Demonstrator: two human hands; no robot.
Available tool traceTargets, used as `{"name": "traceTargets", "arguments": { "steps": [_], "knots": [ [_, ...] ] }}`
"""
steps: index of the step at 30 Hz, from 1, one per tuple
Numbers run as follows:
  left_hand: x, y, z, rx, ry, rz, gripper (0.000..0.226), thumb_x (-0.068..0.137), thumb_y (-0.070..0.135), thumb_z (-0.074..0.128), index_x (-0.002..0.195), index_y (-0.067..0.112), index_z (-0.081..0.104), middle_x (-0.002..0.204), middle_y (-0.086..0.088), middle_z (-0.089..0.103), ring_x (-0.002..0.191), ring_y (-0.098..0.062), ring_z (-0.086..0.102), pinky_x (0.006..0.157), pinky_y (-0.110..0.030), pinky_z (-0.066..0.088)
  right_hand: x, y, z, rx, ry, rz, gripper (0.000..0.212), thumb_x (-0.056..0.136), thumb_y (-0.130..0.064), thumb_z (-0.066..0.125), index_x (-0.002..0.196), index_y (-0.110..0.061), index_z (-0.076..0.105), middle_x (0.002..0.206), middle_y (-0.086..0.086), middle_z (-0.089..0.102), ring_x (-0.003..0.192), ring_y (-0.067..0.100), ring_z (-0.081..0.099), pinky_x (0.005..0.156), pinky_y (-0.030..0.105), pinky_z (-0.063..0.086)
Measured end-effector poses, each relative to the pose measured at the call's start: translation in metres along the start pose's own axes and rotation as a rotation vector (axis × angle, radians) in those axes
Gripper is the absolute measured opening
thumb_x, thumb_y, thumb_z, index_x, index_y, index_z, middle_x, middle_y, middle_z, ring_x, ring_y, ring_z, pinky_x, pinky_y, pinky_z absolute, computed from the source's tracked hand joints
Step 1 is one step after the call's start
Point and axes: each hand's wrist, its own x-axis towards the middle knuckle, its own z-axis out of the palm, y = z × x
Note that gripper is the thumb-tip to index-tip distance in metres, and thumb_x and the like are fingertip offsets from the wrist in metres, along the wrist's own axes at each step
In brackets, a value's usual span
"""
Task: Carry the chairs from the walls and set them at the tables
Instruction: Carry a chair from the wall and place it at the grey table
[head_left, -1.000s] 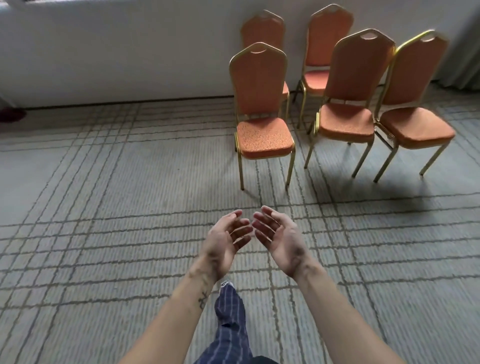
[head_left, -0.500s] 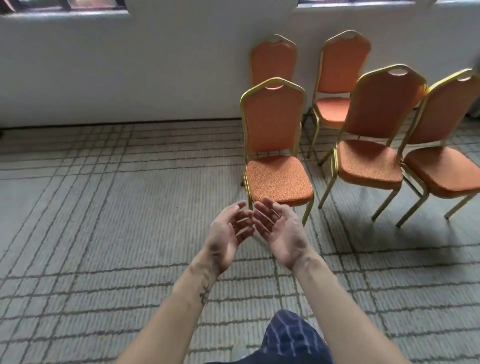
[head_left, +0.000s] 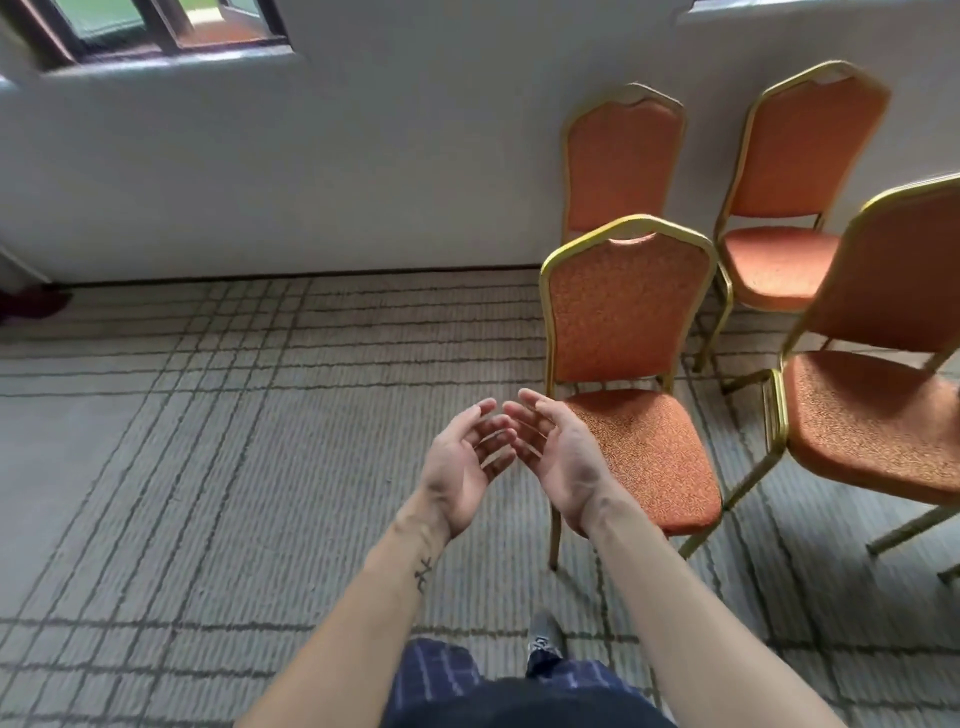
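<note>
One chair (head_left: 631, 332), orange-padded in a gold frame, stood upright just right of and beyond the hands, seat toward the person, tall back vertical; the right hand (head_left: 558, 457) was nearer it than the left hand (head_left: 462, 462); both were empty, palms up, fingers loosely curled. Three other chairs (head_left: 800, 156) stood farther right, toward the white wall (head_left: 311, 156).

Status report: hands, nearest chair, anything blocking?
Both open, empty: left hand, right hand. Untouched: nearest orange padded gold-framed chair. Crowding it: other orange chairs behind, right.
</note>
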Motion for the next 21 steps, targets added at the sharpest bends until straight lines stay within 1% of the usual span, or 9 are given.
{"name": "traceTargets", "arguments": {
  "steps": [3,9,14,21],
  "knots": [
    [0.052,0.036,0.01,-0.017,0.009,-0.002,0.026,0.1,0.028,0.053,0.117,0.013,0.064,0.091,-0.004,0.067,0.082,-0.016,0.064,0.08,-0.031,0.051,0.052,-0.029,0.019,-0.001,0.001,-0.006,0.032,0.103,-0.023,0.045,0.128,-0.009,0.061,0.108,0.007,0.073,0.088,0.013,0.069,0.08,0.027,0.051],
    [0.16,0.098,0.012,0.025,-0.051,-0.049,0.025,0.1,0.026,0.052,0.118,0.012,0.063,0.091,-0.006,0.066,0.082,-0.018,0.063,0.079,-0.031,0.052,0.156,-0.057,0.044,-0.1,0.05,-0.04,0.032,0.104,-0.022,0.042,0.127,-0.013,0.063,0.111,0.005,0.073,0.093,0.014,0.066,0.081,0.029,0.049],
    [0.266,0.169,0.006,0.114,-0.139,-0.12,0.024,0.101,0.025,0.051,0.116,0.012,0.065,0.092,-0.006,0.066,0.082,-0.018,0.062,0.079,-0.031,0.052,0.261,-0.085,0.089,-0.067,0.178,-0.102,0.034,0.104,-0.02,0.04,0.13,-0.01,0.06,0.114,0.009,0.071,0.092,0.016,0.064,0.081,0.029,0.05],
    [0.366,0.247,0.038,0.265,-0.277,-0.143,0.028,0.104,0.024,0.046,0.119,0.01,0.064,0.088,-0.005,0.066,0.077,-0.017,0.062,0.074,-0.032,0.051,0.342,-0.136,0.135,-0.087,0.332,-0.228,0.03,0.102,-0.017,0.044,0.122,-0.01,0.065,0.104,0.009,0.074,0.087,0.018,0.067,0.082,0.034,0.051]
  ]
}}
